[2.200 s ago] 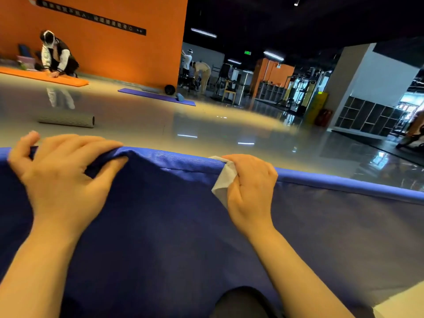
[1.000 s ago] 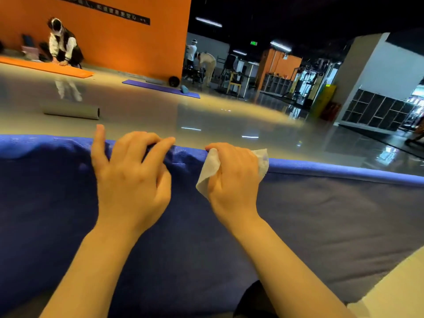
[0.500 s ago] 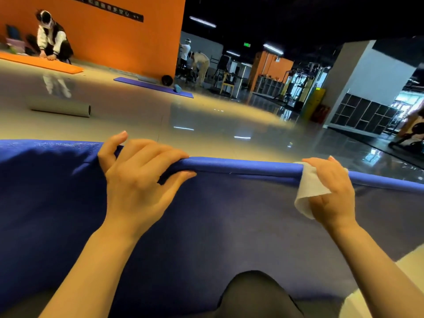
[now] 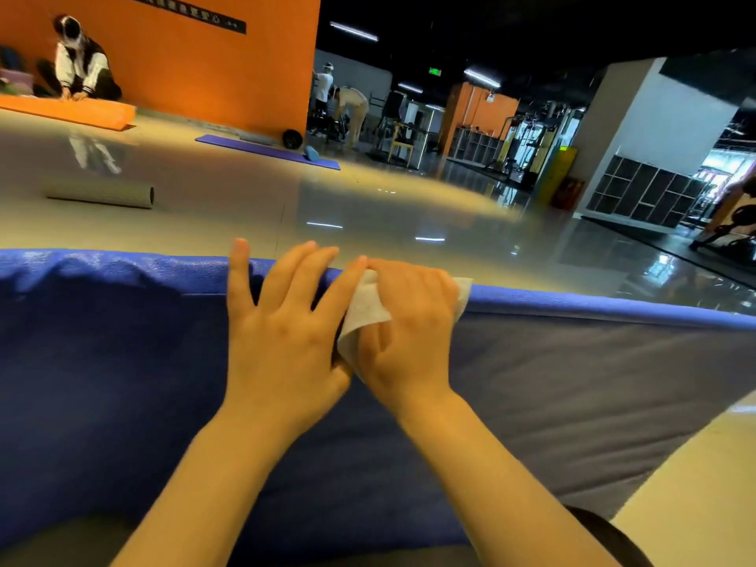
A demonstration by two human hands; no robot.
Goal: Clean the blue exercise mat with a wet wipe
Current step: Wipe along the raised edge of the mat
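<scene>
- The right hand (image 4: 403, 341) has its fingers curled over a white wet wipe (image 4: 364, 311), gripping it against the top fold of the blue exercise mat (image 4: 122, 354)
- The wipe is bunched under that palm, one corner poking out on the far right side, another hanging toward the wrist
- The left hand (image 4: 282, 337) lies just beside it, touching the wipe's edge; its fingers (image 4: 286, 272) are spread and fairly straight, hooked over the mat's raised edge, holding nothing else
- The mat fills the lower view, its folded upper edge running from left to right across the frame, grey-toned on the right
- Beyond lies a glossy floor (image 4: 245, 206) with a rolled grey mat (image 4: 98, 194), a purple mat (image 4: 266, 151) and an orange mat (image 4: 65, 110)
- A person in a black-and-white jacket (image 4: 79, 63) kneels by the orange wall (image 4: 196, 55)
</scene>
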